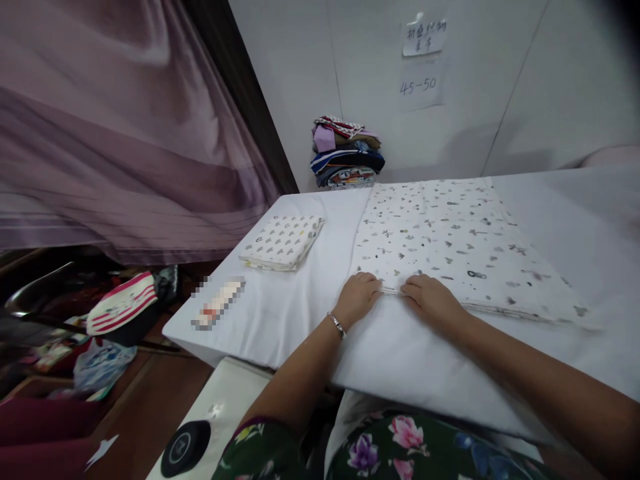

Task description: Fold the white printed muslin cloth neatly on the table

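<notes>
- Mauve curtain (125, 120) hangs over the upper left of the frame, beside a pale wall (295, 73).
- White-covered table (275, 313) runs from left of centre to the right edge; near its left corner lies a blurred-out item (220, 303), and beyond it a smaller folded cloth (280, 243).
- Stack of folded fabrics (347, 157) stands against the wall, upper middle.
- Left hand (359, 297), just below centre, seems to pinch the near left corner of the patterned cloth (440, 227); its thumb is hidden.
- Right hand (425, 297) bends its fingers over the same near edge, close to the left but apart, apparently pinching too. Step in hand, I judge: lining up the edge's layers — the next move calls for an even grip on them all.
- Patterned cloth, right of centre, lies flat on the table: white, thin-looking, dotted with small grey and brown motifs — layers showing along its near edge.
</notes>
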{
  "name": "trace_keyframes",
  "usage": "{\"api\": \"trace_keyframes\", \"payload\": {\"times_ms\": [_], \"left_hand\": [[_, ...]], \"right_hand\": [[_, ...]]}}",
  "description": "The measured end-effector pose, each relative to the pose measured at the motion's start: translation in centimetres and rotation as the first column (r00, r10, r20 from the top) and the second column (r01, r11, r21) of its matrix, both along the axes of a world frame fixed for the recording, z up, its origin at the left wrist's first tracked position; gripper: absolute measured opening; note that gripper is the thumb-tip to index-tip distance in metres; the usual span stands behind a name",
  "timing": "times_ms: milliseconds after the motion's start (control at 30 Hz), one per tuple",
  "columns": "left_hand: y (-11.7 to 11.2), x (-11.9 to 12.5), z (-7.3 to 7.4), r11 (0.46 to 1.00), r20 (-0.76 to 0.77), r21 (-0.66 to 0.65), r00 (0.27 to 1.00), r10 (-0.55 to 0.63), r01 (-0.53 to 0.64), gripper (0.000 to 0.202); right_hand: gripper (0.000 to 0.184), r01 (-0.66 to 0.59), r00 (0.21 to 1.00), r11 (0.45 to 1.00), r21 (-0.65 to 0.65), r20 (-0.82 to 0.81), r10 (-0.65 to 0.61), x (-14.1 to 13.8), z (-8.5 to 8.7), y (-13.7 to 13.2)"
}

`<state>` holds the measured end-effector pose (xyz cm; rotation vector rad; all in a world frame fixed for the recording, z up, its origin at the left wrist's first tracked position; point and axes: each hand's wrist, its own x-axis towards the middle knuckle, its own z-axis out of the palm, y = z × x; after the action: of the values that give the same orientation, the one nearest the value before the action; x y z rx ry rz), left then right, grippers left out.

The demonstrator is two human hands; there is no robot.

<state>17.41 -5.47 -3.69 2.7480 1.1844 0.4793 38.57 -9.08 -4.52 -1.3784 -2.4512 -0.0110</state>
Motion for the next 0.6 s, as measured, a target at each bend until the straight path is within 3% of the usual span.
{"api": "trace_keyframes", "payload": {"times_ms": [267,433,600], "left_hand": [[0.1,-2.4,-0.5,0.996,0.061,-0.029,0.994,0.092,-0.09,0.018],[0.3,-2.2,-0.7,0.994,0.095,-0.056,0.991,0.099,-0.094,0.019],[0.3,-1.9,-0.9,0.992,0.113,-0.056,0.987,0.115,-0.109,0.019]], "right_hand": [[0.026,-0.028,0.994,0.999,0.031,-0.103,0.031,-1.2,-1.0,0.8],[0.029,-0.029,0.983,0.998,0.063,-0.182,0.04,-0.8,-1.6,0.5],[0.03,-0.011,0.967,1.0,0.014,-0.253,0.014,-0.9,-1.6,0.5]]}}
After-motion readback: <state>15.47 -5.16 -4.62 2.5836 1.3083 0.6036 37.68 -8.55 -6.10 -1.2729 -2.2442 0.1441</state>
